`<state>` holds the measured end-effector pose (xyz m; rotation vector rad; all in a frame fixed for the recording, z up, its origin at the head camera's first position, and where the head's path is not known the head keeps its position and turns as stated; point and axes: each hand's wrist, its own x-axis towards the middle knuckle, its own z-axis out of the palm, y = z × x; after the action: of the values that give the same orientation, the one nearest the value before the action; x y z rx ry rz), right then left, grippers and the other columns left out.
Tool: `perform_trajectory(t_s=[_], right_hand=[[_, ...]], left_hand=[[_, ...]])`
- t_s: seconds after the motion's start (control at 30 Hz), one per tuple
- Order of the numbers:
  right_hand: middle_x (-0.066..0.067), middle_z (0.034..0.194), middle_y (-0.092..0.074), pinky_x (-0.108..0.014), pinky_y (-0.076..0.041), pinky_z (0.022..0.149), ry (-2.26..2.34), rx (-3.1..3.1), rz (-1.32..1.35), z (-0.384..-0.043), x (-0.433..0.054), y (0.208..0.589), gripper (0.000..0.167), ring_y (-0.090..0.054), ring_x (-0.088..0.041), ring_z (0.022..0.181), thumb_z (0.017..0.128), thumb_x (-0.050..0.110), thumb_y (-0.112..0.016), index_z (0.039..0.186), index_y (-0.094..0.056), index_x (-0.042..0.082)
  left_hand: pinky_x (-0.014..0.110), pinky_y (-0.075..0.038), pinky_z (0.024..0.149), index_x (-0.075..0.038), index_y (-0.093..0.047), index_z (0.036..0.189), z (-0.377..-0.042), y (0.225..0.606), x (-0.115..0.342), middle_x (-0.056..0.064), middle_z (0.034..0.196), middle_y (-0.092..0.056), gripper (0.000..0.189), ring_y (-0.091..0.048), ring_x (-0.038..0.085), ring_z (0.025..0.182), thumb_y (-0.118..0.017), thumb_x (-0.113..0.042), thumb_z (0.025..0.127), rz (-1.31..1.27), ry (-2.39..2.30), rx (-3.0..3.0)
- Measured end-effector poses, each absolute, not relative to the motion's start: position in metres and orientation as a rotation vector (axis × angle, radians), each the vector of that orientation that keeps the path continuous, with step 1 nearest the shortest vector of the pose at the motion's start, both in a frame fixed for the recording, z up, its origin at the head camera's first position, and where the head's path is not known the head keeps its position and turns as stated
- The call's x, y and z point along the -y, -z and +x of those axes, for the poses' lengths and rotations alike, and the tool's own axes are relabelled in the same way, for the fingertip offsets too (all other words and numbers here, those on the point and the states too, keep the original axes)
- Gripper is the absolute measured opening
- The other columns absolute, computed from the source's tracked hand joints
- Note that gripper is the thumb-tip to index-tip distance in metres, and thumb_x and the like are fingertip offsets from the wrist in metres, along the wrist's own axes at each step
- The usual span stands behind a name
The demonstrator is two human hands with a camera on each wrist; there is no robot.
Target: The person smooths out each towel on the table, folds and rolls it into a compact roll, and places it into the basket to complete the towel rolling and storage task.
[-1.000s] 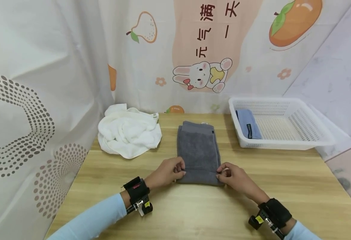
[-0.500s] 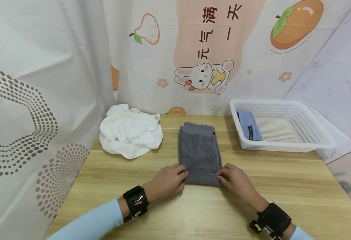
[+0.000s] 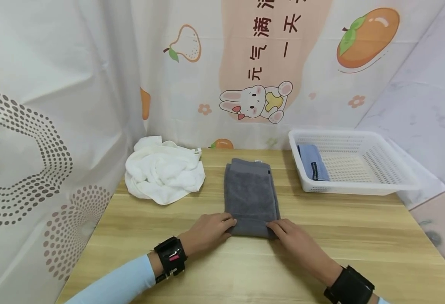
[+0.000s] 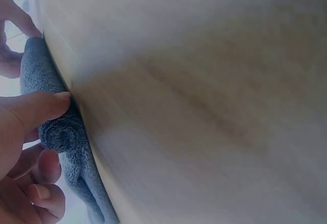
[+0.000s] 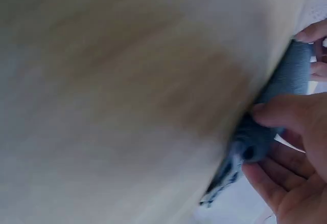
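Grey terry towel [image 3: 250, 194]: its rolled near edge is pinched at either end by your left hand [image 3: 208, 231] and right hand [image 3: 296, 238], the rest lying flat beyond your grip. Farther off lie a crumpled white towel [image 3: 164, 171], leftward, and a perforated white basket [image 3: 349, 187], rightward.

A dark grey, plush towel [image 3: 250, 194] lies flat in a long, layered rectangle on the worktop [image 3: 340, 228], about midway between its left and right edges. Its far end, with a smoother band across, sits near the worktop's far edge; a small white tag [image 3: 258, 161] pokes out there. Layers show slightly offset along the right side. The near end is turned up into a short roll [image 3: 249, 229], its coiled end visible.
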<state>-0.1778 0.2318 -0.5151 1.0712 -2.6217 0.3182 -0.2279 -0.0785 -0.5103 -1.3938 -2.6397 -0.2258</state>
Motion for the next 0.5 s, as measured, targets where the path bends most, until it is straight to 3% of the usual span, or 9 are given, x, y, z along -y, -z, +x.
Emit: perform_trajectory(t_s=[0.27, 0.5], right_hand=[[-0.010, 0.104, -0.068, -0.038, -0.057, 0.079, -0.334, 2.645, 1.050, -0.186, -0.238, 0.518, 0.032, -0.066, -0.024, 0.094, 0.081, 0.002, -0.077, 0.113, -0.071, -0.004], [0.002, 0.096, -0.064, -0.029, -0.053, 0.069, -0.649, 2.852, 1.148, -0.199, -0.244, 0.499, 0.017, -0.059, -0.008, 0.082, 0.089, 0.005, -0.069, 0.105, -0.074, 0.003]], left_hand=[[0.021, -0.054, 0.064, -0.013, -0.072, 0.122, -0.227, 0.514, 0.079, -0.002, 0.107, -0.070, 0.026, -0.069, 0.007, 0.086, -0.072, -0.021, 0.097, -1.371, 0.181, 2.558], [0.023, -0.055, 0.081, -0.010, -0.070, 0.127, -0.232, 0.511, 0.083, -0.001, 0.116, -0.072, 0.029, -0.068, 0.007, 0.100, -0.065, -0.027, 0.103, -1.400, 0.467, 2.749]])
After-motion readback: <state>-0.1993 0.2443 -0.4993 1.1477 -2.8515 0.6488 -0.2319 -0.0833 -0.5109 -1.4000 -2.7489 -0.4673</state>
